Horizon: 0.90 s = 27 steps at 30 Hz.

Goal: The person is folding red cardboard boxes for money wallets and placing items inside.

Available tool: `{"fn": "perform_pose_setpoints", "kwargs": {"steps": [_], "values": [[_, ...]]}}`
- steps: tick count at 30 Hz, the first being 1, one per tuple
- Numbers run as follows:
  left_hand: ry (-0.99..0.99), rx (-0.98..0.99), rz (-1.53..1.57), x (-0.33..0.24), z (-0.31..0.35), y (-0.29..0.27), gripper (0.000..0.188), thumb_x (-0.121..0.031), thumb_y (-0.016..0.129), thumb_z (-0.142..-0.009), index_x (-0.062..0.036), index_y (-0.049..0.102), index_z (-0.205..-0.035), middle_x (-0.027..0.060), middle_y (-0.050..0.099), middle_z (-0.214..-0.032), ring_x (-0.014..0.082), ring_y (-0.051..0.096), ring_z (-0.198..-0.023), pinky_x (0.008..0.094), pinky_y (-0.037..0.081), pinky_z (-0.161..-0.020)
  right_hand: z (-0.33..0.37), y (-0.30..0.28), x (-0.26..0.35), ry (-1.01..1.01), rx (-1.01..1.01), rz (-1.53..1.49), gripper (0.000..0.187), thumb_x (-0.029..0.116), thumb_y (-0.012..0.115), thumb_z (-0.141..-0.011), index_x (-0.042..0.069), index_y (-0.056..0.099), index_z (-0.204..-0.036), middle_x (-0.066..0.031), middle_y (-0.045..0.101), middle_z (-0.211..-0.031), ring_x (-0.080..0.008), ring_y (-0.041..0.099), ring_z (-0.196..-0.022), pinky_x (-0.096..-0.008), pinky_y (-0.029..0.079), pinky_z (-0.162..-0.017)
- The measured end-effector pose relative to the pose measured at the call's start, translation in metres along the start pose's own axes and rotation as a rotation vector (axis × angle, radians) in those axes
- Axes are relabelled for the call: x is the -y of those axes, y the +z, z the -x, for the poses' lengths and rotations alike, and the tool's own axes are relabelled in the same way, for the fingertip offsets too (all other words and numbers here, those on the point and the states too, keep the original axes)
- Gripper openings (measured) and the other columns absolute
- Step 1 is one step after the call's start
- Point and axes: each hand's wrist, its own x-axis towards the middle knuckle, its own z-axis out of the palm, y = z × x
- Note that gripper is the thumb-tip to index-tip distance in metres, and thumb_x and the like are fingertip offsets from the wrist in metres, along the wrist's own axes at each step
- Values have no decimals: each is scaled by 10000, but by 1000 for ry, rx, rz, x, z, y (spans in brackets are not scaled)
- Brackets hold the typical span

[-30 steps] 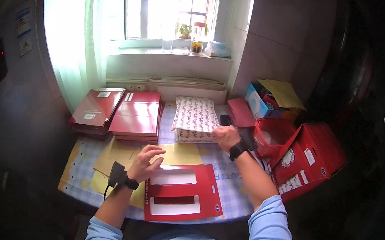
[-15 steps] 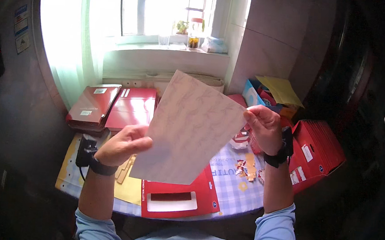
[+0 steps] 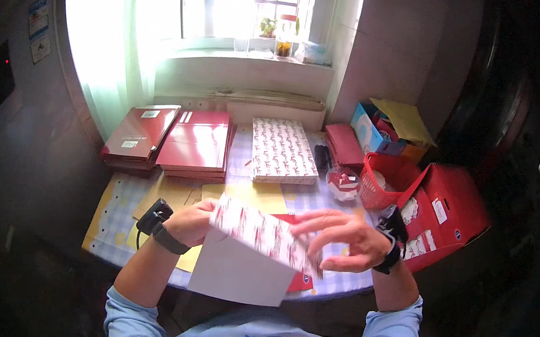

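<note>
Red-patterned white sheet [image 3: 254, 231], head view: folded, above the table's [image 3: 341, 282] near edge, over red card [image 3: 302, 283]. Left hand [image 3: 189, 225] pinching its left end. Right hand [image 3: 354, 240] half-open at its right end; can't tell if gripping.

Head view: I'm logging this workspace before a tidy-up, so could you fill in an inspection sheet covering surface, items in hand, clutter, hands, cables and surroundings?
Surface: blue-and-white checked tablecloth, partly covered by yellow paper.
Items in hand: patterned paper, bent over, its plain white side also showing; red card beneath, mostly hidden.
Clutter: red folders piled at back left; stack of patterned sheets at back; red basket, red box and blue box at right.
Hands: left hand grips the paper's left end; right hand curves over its right end, grip unclear.
Cables: black cable by the left wrist.
Surroundings: bright window, pale curtain, lidded jar on the sill.
</note>
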Motion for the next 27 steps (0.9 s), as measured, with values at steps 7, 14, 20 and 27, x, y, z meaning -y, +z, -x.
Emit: {"fn": "perform_pose_setpoints", "kwargs": {"steps": [7, 14, 20, 27], "values": [[-89, 149, -347, -6, 7, 23, 296, -123, 592, -921, 58, 620, -1154, 120, 661, -1079, 144, 612, -942, 287, 487, -834, -3, 54, -20, 320, -236, 42, 306, 281, 733, -822, 40, 600, -957, -119, 625, -890, -241, 635, -907, -350, 510, -761], [-206, 109, -14, -2, 11, 17, 535, -350, 441, -972, 32, 439, -1347, 155, 575, -1229, 180, 592, -1053, 321, 476, -896, -2, 52, -33, 501, -32, -128, 148, 160, 654, -884, 20, 632, -927, -77, 612, -728, -101, 575, -675, -277, 470, -616], [171, 117, 691, 59, 15, 5, 875, -718, 376, -857, -24, 392, -1389, 196, 484, -1349, 346, 469, -1242, 509, 344, -1051, 7, 56, -54, 606, -420, -519, 163, 138, 596, -927, -16, 630, -886, 30, 623, -782, -48, 536, -714, -246, 460, -633], [491, 43, 537, 59, 12, 82, 927, -758, 365, -833, -87, 254, -1462, 162, 359, -1450, 340, 398, -1299, 533, 341, -1052, -6, 57, -32, 686, -490, 96, 148, 132, 627, -895, -16, 635, -891, -47, 645, -680, -60, 581, -649, -261, 450, -566]]}}
